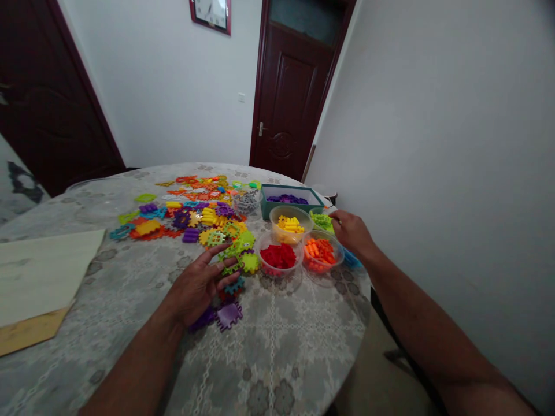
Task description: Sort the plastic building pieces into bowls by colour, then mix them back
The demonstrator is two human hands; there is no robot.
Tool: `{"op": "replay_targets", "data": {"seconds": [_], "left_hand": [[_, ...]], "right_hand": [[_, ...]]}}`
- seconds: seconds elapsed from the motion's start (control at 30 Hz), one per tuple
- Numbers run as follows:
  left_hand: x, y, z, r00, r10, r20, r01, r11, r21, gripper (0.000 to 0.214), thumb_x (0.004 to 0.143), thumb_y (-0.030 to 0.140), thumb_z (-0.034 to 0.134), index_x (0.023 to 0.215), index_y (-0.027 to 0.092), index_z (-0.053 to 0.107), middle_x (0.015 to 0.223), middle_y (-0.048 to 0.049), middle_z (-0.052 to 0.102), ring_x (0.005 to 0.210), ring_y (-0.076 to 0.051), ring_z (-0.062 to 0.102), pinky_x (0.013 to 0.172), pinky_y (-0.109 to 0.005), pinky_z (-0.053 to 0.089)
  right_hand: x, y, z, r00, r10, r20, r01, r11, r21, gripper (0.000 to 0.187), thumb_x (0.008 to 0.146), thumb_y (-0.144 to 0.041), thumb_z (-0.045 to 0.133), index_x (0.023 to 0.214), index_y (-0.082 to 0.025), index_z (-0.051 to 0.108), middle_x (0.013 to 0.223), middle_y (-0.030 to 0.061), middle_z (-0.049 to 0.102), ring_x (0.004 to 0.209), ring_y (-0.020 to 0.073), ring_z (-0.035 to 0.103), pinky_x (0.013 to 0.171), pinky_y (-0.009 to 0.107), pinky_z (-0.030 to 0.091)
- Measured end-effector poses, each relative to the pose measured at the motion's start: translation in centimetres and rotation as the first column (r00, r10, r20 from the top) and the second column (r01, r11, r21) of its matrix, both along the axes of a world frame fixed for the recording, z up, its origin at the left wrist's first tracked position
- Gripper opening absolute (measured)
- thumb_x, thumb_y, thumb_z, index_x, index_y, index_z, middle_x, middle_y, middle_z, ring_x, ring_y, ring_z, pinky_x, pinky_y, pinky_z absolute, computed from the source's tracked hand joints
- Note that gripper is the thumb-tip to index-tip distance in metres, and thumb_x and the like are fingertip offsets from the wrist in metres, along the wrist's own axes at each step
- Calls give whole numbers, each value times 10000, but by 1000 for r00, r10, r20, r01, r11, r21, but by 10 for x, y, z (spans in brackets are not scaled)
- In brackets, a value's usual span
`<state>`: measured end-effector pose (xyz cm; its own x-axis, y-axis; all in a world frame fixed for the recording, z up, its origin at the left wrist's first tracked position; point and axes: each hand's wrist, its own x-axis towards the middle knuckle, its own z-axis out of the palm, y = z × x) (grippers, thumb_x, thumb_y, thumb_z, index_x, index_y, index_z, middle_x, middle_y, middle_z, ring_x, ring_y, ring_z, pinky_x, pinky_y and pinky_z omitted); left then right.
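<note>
Resting palm-down with fingers spread and gripping nothing, the left hand (pixel 197 286) lies on the desk (pixel 281 352) over a few loose toy pieces. Its fingertips touch the green pieces (pixel 240 254) and a purple piece (pixel 229 315) sits just beside its heel. The right hand (pixel 352 232) reaches across to the far right edge, its fingers curled above the green bowl (pixel 313 215); I cannot tell whether it pinches a piece. Between the two hands stand three clear bowls close together: the red bowl (pixel 280 271) nearest the left hand, the orange bowl (pixel 323 269) touching it on the right, and the yellow bowl (pixel 281 236) just behind them. A blue bowl (pixel 352 263) is mostly hidden under the right wrist. Behind the yellow bowl sits a teal box (pixel 264 209) holding purple pieces, with a clear bowl (pixel 247 201) of grey pieces at its left. A wide pile (pixel 195 216) of mixed coloured pieces spreads across the middle of the desk beyond the left hand. A pale board (pixel 39 271) lies well apart at the left edge. Two dark doors (pixel 295 98) and a clock (pixel 211 13) stand on the wall behind.
</note>
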<state>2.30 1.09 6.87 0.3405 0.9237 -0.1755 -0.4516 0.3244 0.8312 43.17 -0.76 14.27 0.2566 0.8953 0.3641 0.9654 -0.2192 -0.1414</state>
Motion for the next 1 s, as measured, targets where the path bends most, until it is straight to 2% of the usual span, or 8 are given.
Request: {"op": "replay_targets", "data": {"seconds": [0.1, 0.23, 0.4, 0.53, 0.63, 0.77, 0.9, 1.0], "left_hand": [[1, -2, 0, 1000, 1, -29, -2, 1000, -28, 583, 828, 110, 856, 1372, 198, 664, 1217, -183, 771, 1136, -278, 777, 888, -348, 696], [2, -3, -1, 999, -24, -32, 23, 999, -45, 508, 826, 120, 859, 1286, 168, 650, 1161, -186, 788, 967, -253, 804, 755, -326, 701], [3, -5, -4, 995, -66, -76, 67, 998, 9, 390, 786, 215, 912, 1097, 169, 681, 1033, -132, 796, 826, -221, 787, 706, -309, 674], [2, -7, -1, 987, -94, -132, 103, 993, 64, 398, 734, 310, 954, 1019, 180, 710, 871, -64, 765, 689, -192, 737, 648, -311, 644], [0, -5, -2, 979, -70, -190, 89, 991, 95, 379, 742, 385, 953, 957, 177, 720, 870, -78, 770, 722, -200, 743, 676, -314, 640], [-4, 3, -6, 971, 45, -235, -15, 991, 130, 384, 765, 447, 933, 968, 190, 731, 899, -78, 783, 729, -178, 736, 714, -300, 640], [-8, 7, -7, 959, 173, -222, -137, 976, 170, 405, 735, 479, 941, 933, 195, 732, 850, -37, 754, 684, -155, 707, 661, -264, 621], [-8, 7, -5, 946, 230, -230, -185, 963, 198, 421, 722, 504, 937, 905, 190, 726, 829, -25, 736, 641, -147, 687, 622, -257, 604]], "right_hand": [[-57, -22, -8, 950, 287, -120, -279, 957, 78, 257, 1029, -253, 553, 1160, -239, 773, 1186, 79, 799, 1108, 237, 732, 1031, 357, 534], [-132, -52, -18, 786, 539, -304, -526, 840, 132, 244, 1031, -260, 579, 1201, -252, 753, 1184, 76, 791, 1052, 234, 734, 973, 387, 555], [-189, -61, -29, 586, 677, -445, -689, 705, 165, 357, 1016, -209, 618, 1364, -258, 683, 1190, 82, 772, 1004, 214, 727, 925, 378, 564], [-204, -58, -36, 533, 690, -489, -683, 692, 232, 249, 991, -166, 629, 1191, -257, 747, 1089, 56, 756, 943, 194, 710, 869, 342, 556], [-198, -55, -33, 568, 662, -489, -637, 730, 247, 259, 965, -144, 626, 1171, -252, 740, 1062, 42, 754, 898, 180, 699, 842, 319, 552], [-151, -40, -19, 733, 574, -365, -517, 819, 250, 346, 955, -158, 597, 1273, -234, 711, 1168, 63, 767, 964, 193, 709, 934, 341, 541], [-67, -10, -3, 927, 304, -221, -258, 942, 214, 448, 938, -185, 587, 1379, -190, 666, 1146, 89, 781, 901, 205, 724, 912, 337, 547], [-6, 14, 4, 997, 11, -71, -5, 997, 82, 484, 958, -204, 585, 1439, -203, 642, 1238, 110, 779, 1054, 238, 736, 987, 339, 529]]}}
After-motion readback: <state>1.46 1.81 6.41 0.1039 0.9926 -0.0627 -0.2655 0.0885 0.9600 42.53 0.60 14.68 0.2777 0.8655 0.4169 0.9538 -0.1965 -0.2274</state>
